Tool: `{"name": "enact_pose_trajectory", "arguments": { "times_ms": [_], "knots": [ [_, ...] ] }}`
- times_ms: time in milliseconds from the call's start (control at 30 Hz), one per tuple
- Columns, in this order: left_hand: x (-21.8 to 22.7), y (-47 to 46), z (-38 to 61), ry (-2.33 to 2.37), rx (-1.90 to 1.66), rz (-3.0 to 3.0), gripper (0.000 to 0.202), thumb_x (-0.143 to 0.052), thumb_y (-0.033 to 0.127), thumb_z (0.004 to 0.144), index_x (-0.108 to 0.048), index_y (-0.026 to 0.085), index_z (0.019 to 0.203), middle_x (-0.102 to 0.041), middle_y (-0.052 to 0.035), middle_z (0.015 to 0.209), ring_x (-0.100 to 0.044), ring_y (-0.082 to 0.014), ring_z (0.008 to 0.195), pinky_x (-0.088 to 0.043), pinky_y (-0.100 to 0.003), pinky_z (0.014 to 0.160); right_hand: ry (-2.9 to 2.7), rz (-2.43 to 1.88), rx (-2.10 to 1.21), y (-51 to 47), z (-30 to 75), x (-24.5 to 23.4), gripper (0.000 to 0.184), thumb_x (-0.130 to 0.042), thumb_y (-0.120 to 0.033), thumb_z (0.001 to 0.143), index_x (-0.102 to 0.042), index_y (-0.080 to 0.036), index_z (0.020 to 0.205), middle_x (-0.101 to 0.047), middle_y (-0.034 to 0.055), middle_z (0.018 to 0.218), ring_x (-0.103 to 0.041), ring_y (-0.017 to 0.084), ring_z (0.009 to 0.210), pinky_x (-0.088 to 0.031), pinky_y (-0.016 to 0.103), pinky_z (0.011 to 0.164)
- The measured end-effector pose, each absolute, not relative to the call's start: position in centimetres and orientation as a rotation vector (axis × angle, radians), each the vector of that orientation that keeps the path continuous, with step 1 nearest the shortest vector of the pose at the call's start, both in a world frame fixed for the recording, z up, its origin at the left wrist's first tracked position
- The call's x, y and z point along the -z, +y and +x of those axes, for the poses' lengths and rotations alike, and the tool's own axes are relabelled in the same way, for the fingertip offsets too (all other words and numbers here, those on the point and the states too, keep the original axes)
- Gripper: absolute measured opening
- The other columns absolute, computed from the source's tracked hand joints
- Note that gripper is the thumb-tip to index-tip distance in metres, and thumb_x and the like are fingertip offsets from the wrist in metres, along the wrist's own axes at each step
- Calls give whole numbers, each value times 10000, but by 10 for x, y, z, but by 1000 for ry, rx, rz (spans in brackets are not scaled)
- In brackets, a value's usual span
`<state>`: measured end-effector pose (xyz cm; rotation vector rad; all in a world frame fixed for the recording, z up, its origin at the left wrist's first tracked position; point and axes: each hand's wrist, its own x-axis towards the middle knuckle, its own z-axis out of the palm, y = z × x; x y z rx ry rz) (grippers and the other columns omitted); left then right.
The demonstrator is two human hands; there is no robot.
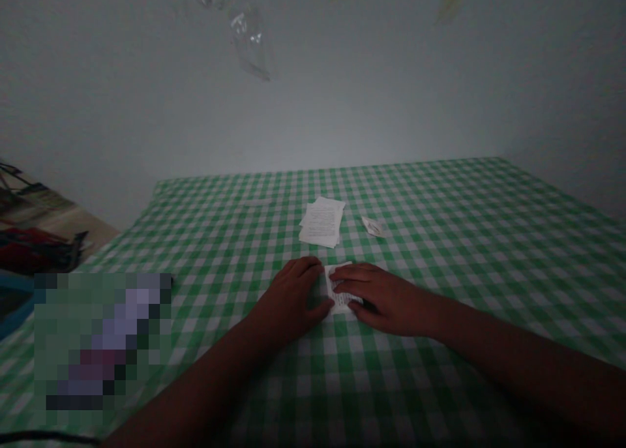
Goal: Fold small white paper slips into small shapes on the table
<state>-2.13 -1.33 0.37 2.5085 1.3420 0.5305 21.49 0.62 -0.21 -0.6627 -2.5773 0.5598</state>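
green/white gingham tablecloth point(440, 239), white paper slip point(342, 302) w/ black print

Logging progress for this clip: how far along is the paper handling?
Done, it seems: a small folded paper lies apart on the green gingham tablecloth. In hand: the left hand and right hand press a printed paper. Left: a stack of printed sheets, untouched.

The table point(430, 200), under a green-and-white gingham cloth, carries a loose stack of printed paper sheets point(321, 222). Just right of the stack lies a small crumpled white paper scrap point(372, 226). Nearer the camera than the stack sits a printed paper slip point(345, 298) (mostly covered). Well left of the stack, a pixelated patch point(102, 340) hides whatever lies there.
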Motion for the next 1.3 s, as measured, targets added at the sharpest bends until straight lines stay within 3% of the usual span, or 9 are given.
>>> {"name": "enact_pose_trajectory", "arguments": {
  "times_ms": [1300],
  "knots": [
    [-2,-13,-22,1362,-486,2535,523,-655,363,834,-490,175,1293,-522,-117,1334,-480,-284,1239,-413,-477,1072,-2569,-661,-571,6,215,2,378,-543,-165,896,-574,-163,1273,-561,140,1363,-480,223,1303,-395,430,1094]
  ]
}}
